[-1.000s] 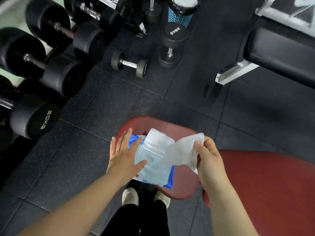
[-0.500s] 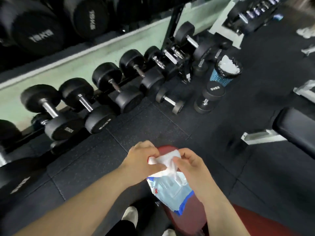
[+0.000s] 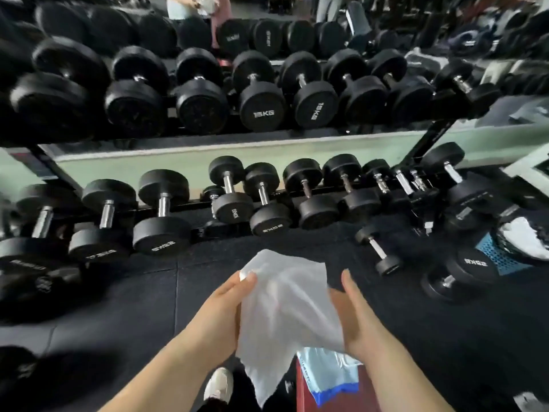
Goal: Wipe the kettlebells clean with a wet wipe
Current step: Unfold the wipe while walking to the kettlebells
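Note:
A white wet wipe hangs spread out between my two hands in the lower middle of the head view. My left hand pinches its upper left corner with thumb and fingers. My right hand holds its right side, fingers behind the sheet. Below them the blue-and-white wipes pack lies on a red bench pad. No kettlebell is visible; black dumbbells fill the rack ahead.
A two-tier rack of black dumbbells spans the view ahead. Loose dumbbells lie on the black rubber floor to the right, beside a blue bin holding white waste. My shoe shows at the bottom.
The wipe came fully out of the pack and is now spread between both hands. My view rose from the bench and floor to the dumbbell rack.

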